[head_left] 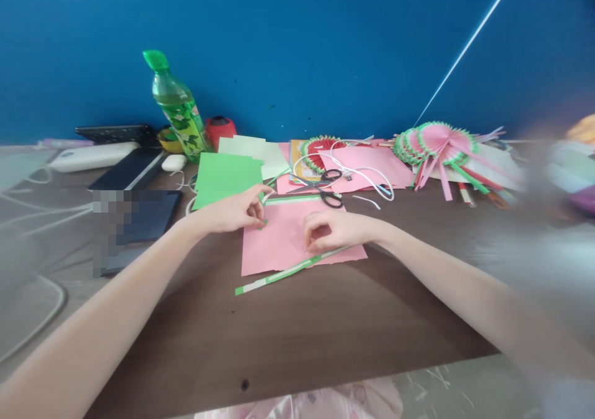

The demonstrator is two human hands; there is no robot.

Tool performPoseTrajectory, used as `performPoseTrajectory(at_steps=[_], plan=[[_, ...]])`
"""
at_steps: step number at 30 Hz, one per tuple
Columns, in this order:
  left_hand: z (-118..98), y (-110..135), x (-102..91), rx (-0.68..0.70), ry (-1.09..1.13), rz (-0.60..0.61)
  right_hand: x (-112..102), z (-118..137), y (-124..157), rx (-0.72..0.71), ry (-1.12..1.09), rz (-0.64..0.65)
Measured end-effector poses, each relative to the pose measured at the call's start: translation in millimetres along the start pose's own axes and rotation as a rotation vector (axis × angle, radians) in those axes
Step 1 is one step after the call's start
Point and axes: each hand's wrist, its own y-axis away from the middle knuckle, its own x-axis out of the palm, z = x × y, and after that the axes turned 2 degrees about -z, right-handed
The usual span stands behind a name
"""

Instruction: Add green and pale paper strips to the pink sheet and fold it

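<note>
At a brown table [325, 332], the left hand [237, 211] pinches its grip closed on a green scrap [263, 223] at the pink sheet [283, 239], while the right hand [332, 230], grip curled tight, clamps a striped strip [288, 273] against the sheet's lower edge.

Pink sheet [283, 239]; green, perhaps white-banded strip [279, 275]

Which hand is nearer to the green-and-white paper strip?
Right. The right hand rests at the strip's upper end; the left hand sits at the pink sheet's top edge, apart from it.
</note>
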Motion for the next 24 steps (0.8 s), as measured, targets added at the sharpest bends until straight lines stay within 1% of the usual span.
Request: performPoseTrajectory(at_steps=[5, 9, 12, 16, 20, 24], plan=[[-1, 1, -1.4, -0.001, -0.033, -0.018, -2, -5, 1, 0.098, -0.087, -0.044], [0, 1, -2.3, -0.015, -0.019, -0.021, -4, -9, 2, 0.102, -0.171, -0.055], [-1, 2, -2.1, -0.020, -0.018, -0.029, -5, -13, 2, 0.114, -0.280, -0.064], [-3, 3, -1.7, -0.020, -0.030, -0.046, -6, -21, 3, 0.106, -0.435, -0.143], [-3, 3, -3.8, 0.009, -0.097, -0.114, -6, -26, 3, 0.088, -0.528, -0.202], [-2, 3, -5.8, 0.041, -0.133, -0.188, -6, -28, 4, 0.077, -0.591, -0.223]])
